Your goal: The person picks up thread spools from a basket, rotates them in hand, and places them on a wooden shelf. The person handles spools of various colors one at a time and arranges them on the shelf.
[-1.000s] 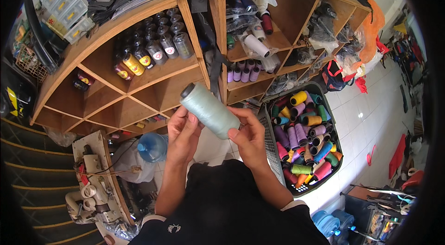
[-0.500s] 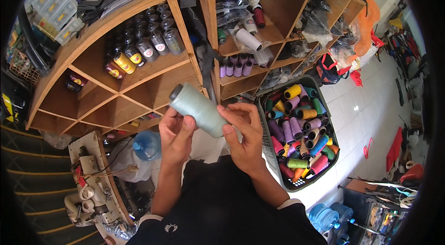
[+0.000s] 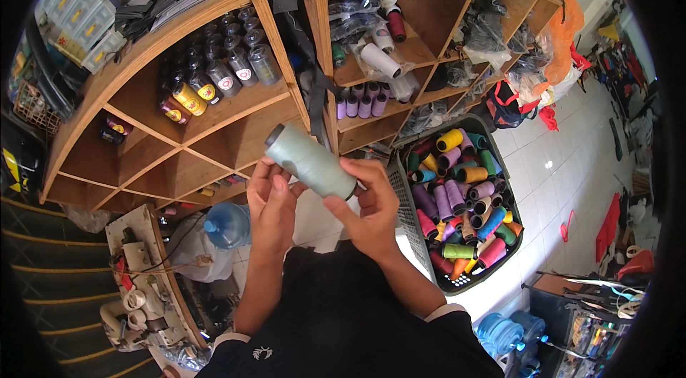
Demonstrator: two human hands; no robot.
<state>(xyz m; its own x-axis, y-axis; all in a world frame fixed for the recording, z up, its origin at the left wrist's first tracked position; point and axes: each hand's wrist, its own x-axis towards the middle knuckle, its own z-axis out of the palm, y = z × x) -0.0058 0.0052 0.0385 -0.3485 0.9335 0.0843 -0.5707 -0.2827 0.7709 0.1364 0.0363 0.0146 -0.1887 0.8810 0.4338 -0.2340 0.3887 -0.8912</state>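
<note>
A large spool of pale grey-green thread [image 3: 312, 163] is held tilted in front of my chest, its dark core end pointing up and left. My right hand [image 3: 372, 210] grips the lower right end, thumb on the near side and fingers around the far side. Under the upper left part, my left hand [image 3: 274, 210] supports the spool with its fingers; its thumb is off the thread, and some fingertips are hidden behind the spool. To the right of my hands, a dark plastic crate [image 3: 405, 217] holds many colourful thread spools [image 3: 455, 196], lying jumbled.
Wooden shelving [image 3: 182, 141] stands ahead, with dark bottles [image 3: 223, 76] on the left and lilac spools [image 3: 364, 106] in the middle. A sewing machine [image 3: 143, 299] is at lower left beside a blue water jug [image 3: 227, 225]. More blue jugs [image 3: 500, 335] stand at lower right.
The spool has shifted slightly up and right. My right hand has wrapped further round its lower end, while my left thumb has come off its surface.
</note>
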